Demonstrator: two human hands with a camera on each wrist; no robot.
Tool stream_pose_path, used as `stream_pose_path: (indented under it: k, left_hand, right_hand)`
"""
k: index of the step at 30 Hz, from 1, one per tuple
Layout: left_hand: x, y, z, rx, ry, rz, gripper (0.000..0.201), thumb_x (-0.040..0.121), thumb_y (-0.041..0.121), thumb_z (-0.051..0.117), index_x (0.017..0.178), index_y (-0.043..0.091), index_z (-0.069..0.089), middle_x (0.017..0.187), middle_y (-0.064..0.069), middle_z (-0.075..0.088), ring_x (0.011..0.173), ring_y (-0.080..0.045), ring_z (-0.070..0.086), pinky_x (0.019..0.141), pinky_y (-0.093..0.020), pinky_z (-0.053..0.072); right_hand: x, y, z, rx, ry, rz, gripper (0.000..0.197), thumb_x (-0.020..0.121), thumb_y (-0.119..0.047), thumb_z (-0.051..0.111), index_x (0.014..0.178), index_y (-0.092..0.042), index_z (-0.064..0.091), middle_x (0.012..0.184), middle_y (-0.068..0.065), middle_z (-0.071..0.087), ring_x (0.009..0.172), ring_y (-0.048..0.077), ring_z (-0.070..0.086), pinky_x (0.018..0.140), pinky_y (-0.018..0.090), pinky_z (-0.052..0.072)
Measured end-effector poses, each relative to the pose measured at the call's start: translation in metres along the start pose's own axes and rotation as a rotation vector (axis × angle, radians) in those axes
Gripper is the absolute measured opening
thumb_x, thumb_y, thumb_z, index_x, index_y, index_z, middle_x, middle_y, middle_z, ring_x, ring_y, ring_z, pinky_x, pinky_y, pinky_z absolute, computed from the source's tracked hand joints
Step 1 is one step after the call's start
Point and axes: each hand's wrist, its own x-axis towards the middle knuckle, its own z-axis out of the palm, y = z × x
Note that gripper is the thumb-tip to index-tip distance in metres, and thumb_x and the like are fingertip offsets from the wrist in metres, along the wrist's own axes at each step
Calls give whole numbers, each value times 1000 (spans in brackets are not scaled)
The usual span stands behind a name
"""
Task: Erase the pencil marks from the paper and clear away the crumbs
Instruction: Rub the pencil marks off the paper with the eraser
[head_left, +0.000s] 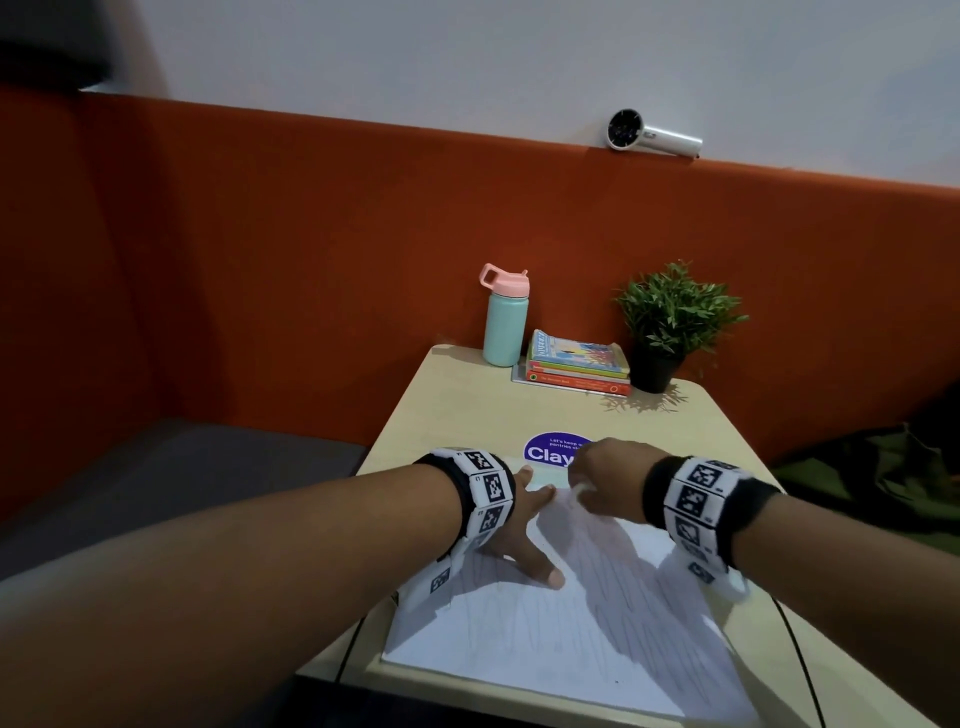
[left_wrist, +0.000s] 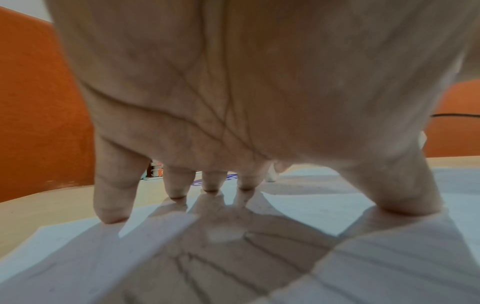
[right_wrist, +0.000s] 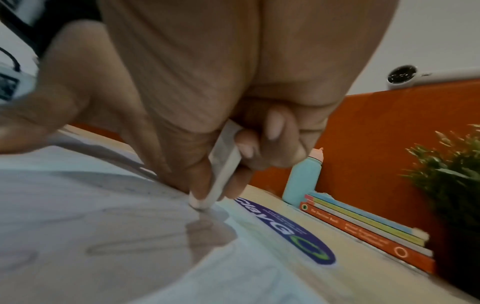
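Beige table (head_left: 727, 441), rounded far corners. Near end: white paper (head_left: 597, 639) w/ pencil scribbles, flat on top. Just beyond paper: round purple sticker (head_left: 545, 449). Far edge, L to R: mint bottle w/ pink lid (head_left: 505, 325), book stack (head_left: 576, 364), potted plant in black pot (head_left: 670, 327).

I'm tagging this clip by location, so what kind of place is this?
Probably an office or study booth: a small table against an orange padded partition, with stacked books, a water bottle and a potted plant.
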Motion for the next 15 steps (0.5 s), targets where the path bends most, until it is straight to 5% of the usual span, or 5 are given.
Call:
stream_pose_path:
  k: [5, 10, 15]
  left_hand:
    - [-8, 2, -3, -31, 24, 2, 107, 73, 93, 50, 159, 45, 8, 171, -1, -6, 154, -36, 19, 121, -58, 23]
    - [-4, -1, 1, 2, 26, -10, 122, 69, 97, 44, 161, 34, -6, 170, -2, -9, 154, -37, 16, 119, -62, 22]
    - [-13, 3, -4, -53, 38, -5, 108, 75, 89, 54, 160, 42, 6, 171, 2, -3, 154, -34, 20, 121, -55, 22]
  right_hand:
    - [-6, -35, 5, -86, -54, -148, 30, 96, -27, 48, 122, -28, 62, 109, -4, 57, 92, 19, 56, 80, 38, 54]
    - [10, -8, -2, -68, -8, 22, 27, 96, -25, 46, 113, -21, 66, 113, 0, 64, 94, 17, 61, 85, 36, 55]
    - [-2, -35, 6, -96, -69, -153, 30, 97, -29, 48, 123, -30, 62, 113, -4, 58, 98, 21, 60, 83, 40, 55]
